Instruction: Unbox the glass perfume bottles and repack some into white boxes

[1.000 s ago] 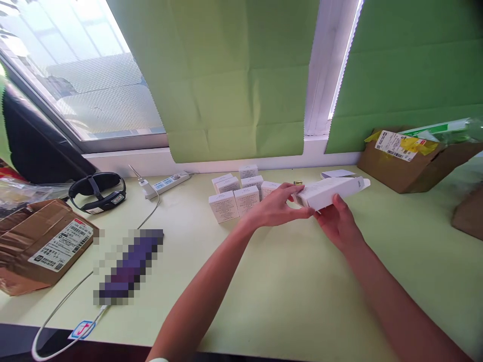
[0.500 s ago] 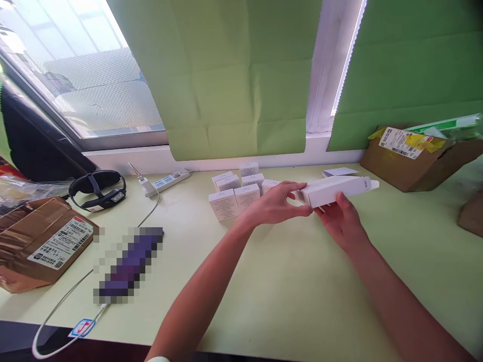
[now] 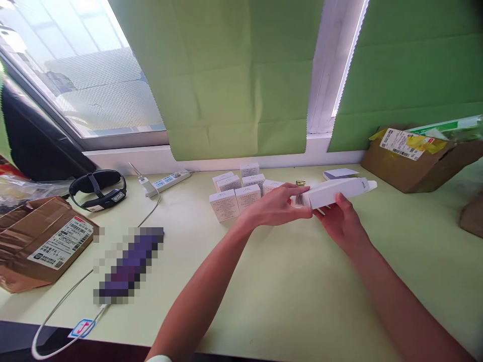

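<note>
Both hands hold a slim white cardboard box [image 3: 334, 193] above the table, lying lengthwise left to right. My left hand [image 3: 277, 205] pinches its left end, where a barcode shows, between thumb and fingers. My right hand [image 3: 346, 221] grips the box from below and the near side, thumb on the front face and fingers underneath. A white flap sticks out at the box's right end. Just behind my left fingertips is a small gold cylinder [image 3: 300, 183]. Several smaller white boxes [image 3: 223, 206] with printed text stand grouped left of my left hand.
A white folded card or box [image 3: 339, 174] lies behind the held box. Cardboard cartons stand at right [image 3: 407, 168] and left [image 3: 45, 241]. A black headset [image 3: 98, 191], a power strip [image 3: 169, 182], and a blurred phone-like object [image 3: 130, 264] on a white cable [image 3: 56, 306] occupy the left side.
The held box's left end has turned, so its barcode faces me more. The gold cylinder now shows behind my left fingers. Both hands stay nearly in place.
</note>
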`<state>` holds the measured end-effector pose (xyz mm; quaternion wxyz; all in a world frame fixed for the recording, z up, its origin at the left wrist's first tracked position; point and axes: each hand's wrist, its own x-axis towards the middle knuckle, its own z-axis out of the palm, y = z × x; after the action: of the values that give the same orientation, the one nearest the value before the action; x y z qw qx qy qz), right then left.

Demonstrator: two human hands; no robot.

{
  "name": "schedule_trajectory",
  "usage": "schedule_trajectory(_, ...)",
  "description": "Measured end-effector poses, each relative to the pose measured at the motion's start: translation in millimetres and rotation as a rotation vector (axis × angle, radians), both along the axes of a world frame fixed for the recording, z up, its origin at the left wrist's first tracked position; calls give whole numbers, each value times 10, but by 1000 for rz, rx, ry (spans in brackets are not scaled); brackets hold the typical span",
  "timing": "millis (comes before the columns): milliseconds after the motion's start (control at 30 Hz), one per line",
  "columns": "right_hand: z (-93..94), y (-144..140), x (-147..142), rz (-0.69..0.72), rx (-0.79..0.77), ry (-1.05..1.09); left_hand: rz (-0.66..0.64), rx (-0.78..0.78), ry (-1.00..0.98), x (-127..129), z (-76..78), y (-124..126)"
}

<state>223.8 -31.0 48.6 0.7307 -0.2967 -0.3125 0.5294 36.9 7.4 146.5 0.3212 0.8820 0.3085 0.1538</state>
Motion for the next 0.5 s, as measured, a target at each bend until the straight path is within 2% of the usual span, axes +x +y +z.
schedule_trajectory(167,24,-20,-11,0,15,-31,-32,30,5,-37,26,3)
schedule_trajectory(300,26,-23,-14,-7,-48,8,-32,58,40,-26,-29,14)
schedule_trajectory(500,60,-47,-12,27,-109,38,-69,346,35,37,-97,31)
